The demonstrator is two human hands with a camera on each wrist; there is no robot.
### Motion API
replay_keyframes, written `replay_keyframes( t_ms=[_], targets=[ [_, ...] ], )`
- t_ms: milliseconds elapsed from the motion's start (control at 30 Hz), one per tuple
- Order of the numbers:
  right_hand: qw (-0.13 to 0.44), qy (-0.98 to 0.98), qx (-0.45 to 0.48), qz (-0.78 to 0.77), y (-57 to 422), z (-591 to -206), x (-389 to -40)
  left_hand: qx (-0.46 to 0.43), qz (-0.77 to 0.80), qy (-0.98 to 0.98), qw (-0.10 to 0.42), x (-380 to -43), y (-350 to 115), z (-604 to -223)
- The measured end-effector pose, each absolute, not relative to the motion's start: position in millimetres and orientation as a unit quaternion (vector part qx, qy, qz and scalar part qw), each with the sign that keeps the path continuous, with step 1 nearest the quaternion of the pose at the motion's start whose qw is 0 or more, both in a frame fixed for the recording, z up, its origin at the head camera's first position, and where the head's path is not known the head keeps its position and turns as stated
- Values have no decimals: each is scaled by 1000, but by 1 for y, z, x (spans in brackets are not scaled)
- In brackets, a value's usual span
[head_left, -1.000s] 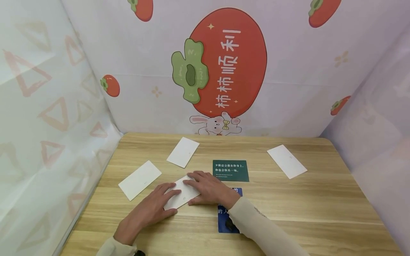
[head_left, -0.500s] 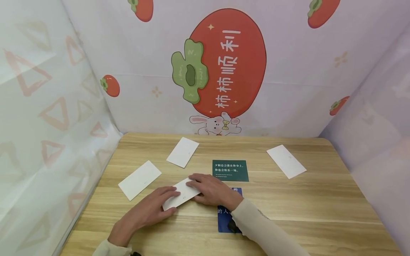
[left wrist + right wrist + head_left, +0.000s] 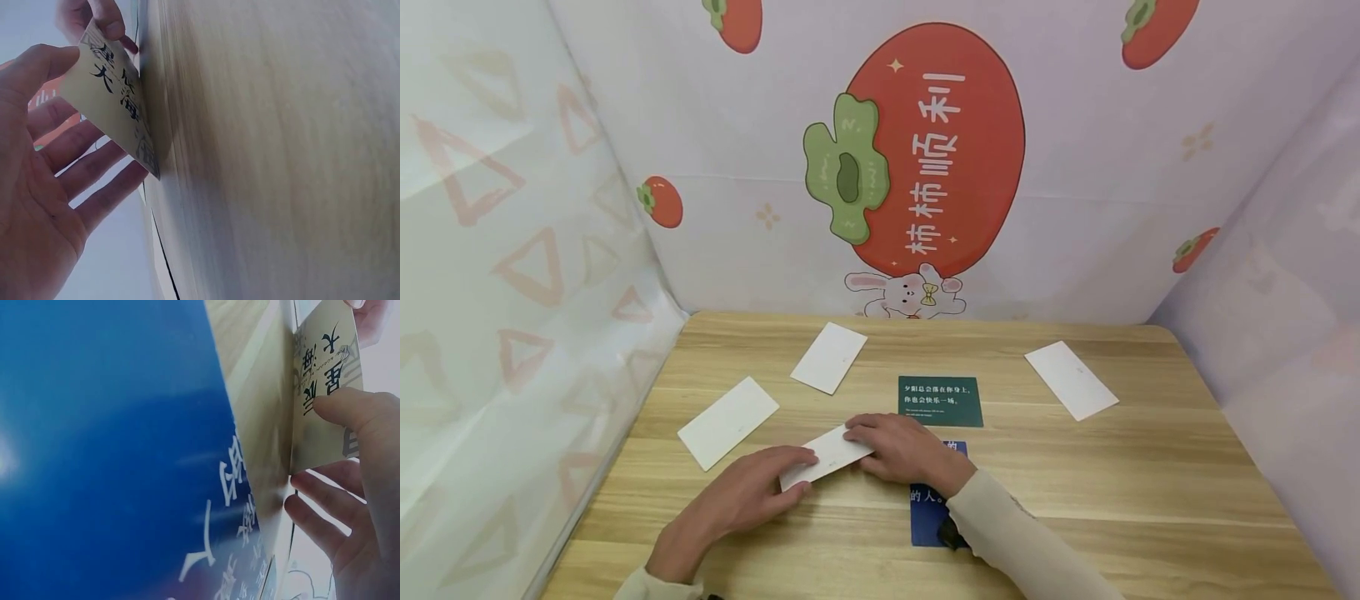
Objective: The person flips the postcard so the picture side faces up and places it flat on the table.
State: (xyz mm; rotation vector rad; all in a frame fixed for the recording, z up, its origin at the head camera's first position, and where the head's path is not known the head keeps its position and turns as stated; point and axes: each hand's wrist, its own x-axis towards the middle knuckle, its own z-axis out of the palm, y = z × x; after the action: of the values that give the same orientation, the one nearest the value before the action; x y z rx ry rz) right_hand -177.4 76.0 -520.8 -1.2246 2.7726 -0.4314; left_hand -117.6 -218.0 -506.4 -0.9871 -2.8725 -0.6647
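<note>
Both hands hold one white-backed card (image 3: pixel 829 455) at its two ends, tilted with its lower edge near the table. My left hand (image 3: pixel 747 498) pinches the left end, thumb on the near side and fingers behind. At the other end, my right hand (image 3: pixel 901 448) has its thumb on the printed face and fingers behind. The wrist views show that face, a tan card (image 3: pixel 115 100) with dark Chinese characters. Right behind the right hand lies a green card (image 3: pixel 940 400) with white writing. Under the right wrist is a blue card (image 3: pixel 927 521), partly covered by the forearm.
Other white cards lie flat: a left card (image 3: pixel 728 423), a back-left card (image 3: pixel 829 358) and a back-right card (image 3: pixel 1072 380). The wooden table (image 3: pixel 1112 517) meets a printed cloth backdrop (image 3: pixel 1075 275) at the back and cloth walls at both sides.
The card was flatter on the table under both hands; its far edge has risen and it now tilts toward me. The hands have shifted slightly nearer. The other cards have stayed put.
</note>
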Motion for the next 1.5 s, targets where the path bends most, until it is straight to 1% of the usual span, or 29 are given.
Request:
replay_keyframes(
  t_ms=[233, 433, 700, 967, 1067, 1300, 1500],
  targets=[
    [40, 900, -392, -186, 78, -517, -179, -321, -255, -912, 28, -119, -220, -508],
    [51, 901, -378, -207, 78, -516, -180, -315, -285, -904, 39, -120, -221, -509],
    [53, 900, -371, -224, 78, -515, -181, -335, -302, -891, 58, -122, -219, -510],
    [52, 897, -356, -257, 78, -517, -182, -309, -297, -900, 81, -124, -217, -508],
    [54, 897, -352, -262, 78, -517, -182, -305, -299, -901, 74, -125, -217, -508],
    [66, 893, -346, -280, 78, -517, -183, -276, -311, -909, 34, -124, -217, -507],
    [83, 891, -333, -297, 79, -517, -183, -268, -319, -909, 29, -123, -216, -507]
  ],
)
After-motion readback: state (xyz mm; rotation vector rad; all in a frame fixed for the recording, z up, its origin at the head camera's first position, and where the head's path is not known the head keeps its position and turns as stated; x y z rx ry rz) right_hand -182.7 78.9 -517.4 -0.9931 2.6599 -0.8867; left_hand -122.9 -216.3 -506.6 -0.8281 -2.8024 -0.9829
